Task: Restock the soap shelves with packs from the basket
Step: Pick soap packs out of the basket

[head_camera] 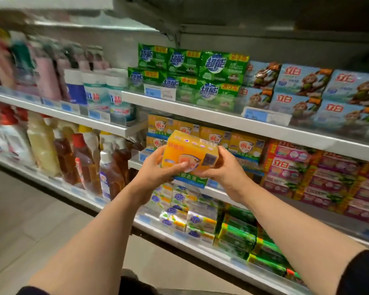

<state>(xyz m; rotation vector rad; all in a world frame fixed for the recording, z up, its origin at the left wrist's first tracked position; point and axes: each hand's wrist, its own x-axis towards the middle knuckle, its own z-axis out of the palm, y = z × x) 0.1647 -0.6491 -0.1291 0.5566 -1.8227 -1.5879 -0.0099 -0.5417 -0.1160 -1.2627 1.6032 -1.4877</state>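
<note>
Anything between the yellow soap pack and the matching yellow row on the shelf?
Nothing visible. Both the left hand and right hand hold the yellow soap pack directly before the yellow row, with only open air between.

Open floor (30,220) at lower left of frame. Centre shelf (222,191) packed with yellow packs (246,145); pink packs (328,177) crowding right.
</note>
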